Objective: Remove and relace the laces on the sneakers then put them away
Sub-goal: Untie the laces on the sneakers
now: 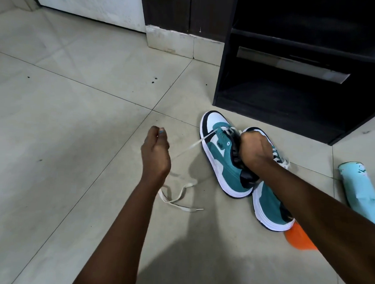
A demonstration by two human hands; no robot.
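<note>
1. Nearby on the tiled floor: dark cabinet beyond the toes, pale blue bottle lying rightward, orange scrap.
2. Left hand raised, fingers pinching the lace; right hand clamped on the left sneaker.
3. Both sneakers side by side, right sneaker touching, toes toward the cabinet.

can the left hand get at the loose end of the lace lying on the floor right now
Probably yes, but not freely: the left hand is pinching the taut lace. The loose end lies on bare tile just below its wrist, nothing over it; it would need to let go first.
</note>
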